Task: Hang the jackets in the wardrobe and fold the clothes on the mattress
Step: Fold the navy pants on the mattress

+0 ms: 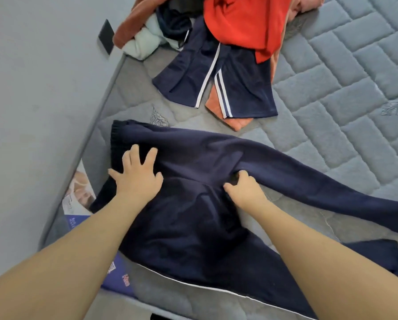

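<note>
Left hand (136, 175): fingers spread wide and straight, palm down, pressing flat on the navy trousers (193, 204) near the ribbed waistband. It grips nothing; the cloth lies under the palm and fingers.

Right hand (244, 189): fingers curled, the tips bunching a fold of the same trousers at the point where the two legs part. The thumb points left along the cloth. A small ridge of fabric is gathered under the curled fingers.

The trousers lie spread on the grey quilted mattress (343, 77), waistband toward the left edge, next to the wall (32, 88). One leg runs right from the right hand toward the frame edge; the other runs toward the bottom right, with a thin white stripe along its lower seam. The two hands are near each other on the garment, the left nearer the waistband, the right at the crotch.

Beyond the hands, well apart from them, lie navy shorts (216, 77) with white side stripes, partly over an orange cloth (236, 122). A red garment (246, 21) overlaps the top of the shorts. Left of it sits a heap with a pale green item (145, 42) and a rust-coloured towel (130, 26).

A printed label (80, 192) shows at the mattress's left side.
</note>
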